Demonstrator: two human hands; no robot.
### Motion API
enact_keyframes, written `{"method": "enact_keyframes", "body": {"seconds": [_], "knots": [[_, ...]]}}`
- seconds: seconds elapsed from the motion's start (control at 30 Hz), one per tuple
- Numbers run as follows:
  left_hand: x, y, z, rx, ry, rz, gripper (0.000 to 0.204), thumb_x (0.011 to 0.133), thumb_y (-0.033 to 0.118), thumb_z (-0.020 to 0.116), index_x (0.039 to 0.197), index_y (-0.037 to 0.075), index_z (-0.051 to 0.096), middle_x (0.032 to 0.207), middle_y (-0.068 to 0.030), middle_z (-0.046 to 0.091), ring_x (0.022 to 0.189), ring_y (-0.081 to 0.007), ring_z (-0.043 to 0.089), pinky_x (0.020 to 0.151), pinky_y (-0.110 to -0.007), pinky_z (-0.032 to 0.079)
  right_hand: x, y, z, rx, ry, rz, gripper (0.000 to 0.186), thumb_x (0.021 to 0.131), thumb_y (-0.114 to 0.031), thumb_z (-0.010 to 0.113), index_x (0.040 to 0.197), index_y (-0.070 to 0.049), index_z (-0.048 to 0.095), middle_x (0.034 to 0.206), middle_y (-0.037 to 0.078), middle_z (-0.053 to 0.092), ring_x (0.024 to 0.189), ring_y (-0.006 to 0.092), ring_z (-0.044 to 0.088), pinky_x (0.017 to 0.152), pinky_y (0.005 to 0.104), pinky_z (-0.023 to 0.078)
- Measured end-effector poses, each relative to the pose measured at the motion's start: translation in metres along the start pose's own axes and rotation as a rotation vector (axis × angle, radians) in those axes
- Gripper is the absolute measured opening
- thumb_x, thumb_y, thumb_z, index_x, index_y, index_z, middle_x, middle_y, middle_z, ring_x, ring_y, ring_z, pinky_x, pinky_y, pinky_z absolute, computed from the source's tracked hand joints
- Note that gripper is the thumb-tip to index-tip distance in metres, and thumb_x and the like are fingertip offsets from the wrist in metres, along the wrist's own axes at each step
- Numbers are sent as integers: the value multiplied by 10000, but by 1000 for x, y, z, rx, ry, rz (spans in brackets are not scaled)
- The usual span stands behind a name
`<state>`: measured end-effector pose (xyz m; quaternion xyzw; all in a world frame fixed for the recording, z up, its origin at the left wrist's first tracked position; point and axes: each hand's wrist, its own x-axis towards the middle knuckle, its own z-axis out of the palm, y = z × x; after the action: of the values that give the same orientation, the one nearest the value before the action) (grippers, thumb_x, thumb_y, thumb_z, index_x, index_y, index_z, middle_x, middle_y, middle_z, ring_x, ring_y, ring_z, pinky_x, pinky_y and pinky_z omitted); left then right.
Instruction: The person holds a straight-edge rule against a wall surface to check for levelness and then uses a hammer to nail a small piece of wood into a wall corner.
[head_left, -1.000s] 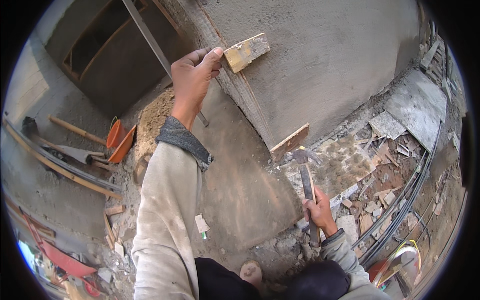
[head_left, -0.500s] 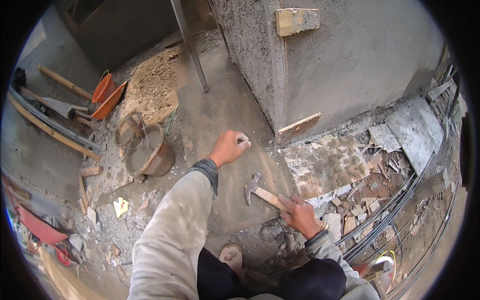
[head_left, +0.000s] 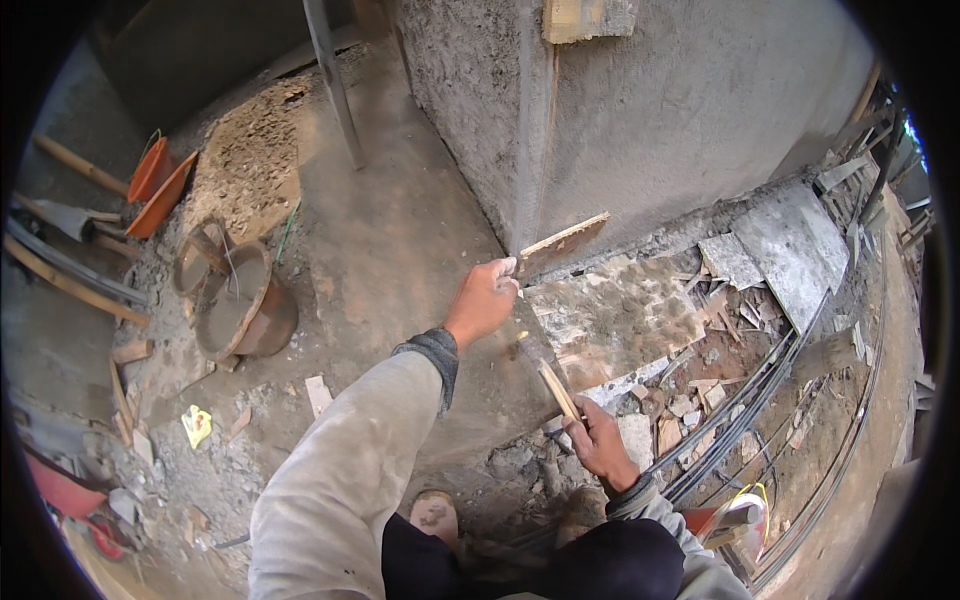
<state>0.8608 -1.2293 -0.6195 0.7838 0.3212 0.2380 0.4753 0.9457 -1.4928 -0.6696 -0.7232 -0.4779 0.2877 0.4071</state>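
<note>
My left hand is closed in a pinch at the foot of the plastered wall's corner, its fingertips beside a short wooden piece. Whatever those fingers hold, if anything, is too small to make out. A light strip runs up the corner, with another wooden block higher on it. My right hand grips a claw hammer by its wooden handle, low over the edge of the dirty slab. The hammer's head, slightly blurred, points forward, just below my left hand and apart from it.
At left stand a bucket of grey mortar, a sand heap and an orange basin. A metal post rises from the slab. To the right lie a stained board, broken rubble, long dark bars and a pail.
My left hand has moved forward and right to the corner's wooden piece. The hammer has turned so its head points forward. The whole view has shifted right and nearer.
</note>
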Motion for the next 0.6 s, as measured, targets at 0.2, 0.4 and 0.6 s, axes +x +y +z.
{"method": "enact_keyframes", "body": {"seconds": [0.2, 0.4, 0.6], "knots": [[1, -9, 25, -73, 95, -58, 455, 827, 48, 508, 1253, -101, 447, 1110, -199, 608, 1017, -221, 599, 875, -294, 454, 36, -12, -24, 541, 65, 279, 178, 915, -183, 462, 978, -19, 492, 686, 44, 535, 424, 103, 491, 402, 247, 406], [3, -2, 23, -106, 98, -76, 462, 791, 10, 486, 1228, -134, 445, 1154, -258, 570, 1056, -267, 588, 890, -313, 460, 70, 1, -19, 1275, -12, 505, 164, 941, -242, 451, 967, -81, 467, 674, 43, 534, 437, 133, 494, 387, 270, 411], [1, -2, 21, -89, 92, -78, 470, 788, 6, 493, 1246, -92, 465, 1150, -206, 589, 1029, -223, 593, 866, -289, 454, 96, 9, 5, 1722, -71, 602, 140, 936, -250, 433, 967, -116, 405, 723, 39, 525, 489, 130, 479, 443, 285, 422]]}}
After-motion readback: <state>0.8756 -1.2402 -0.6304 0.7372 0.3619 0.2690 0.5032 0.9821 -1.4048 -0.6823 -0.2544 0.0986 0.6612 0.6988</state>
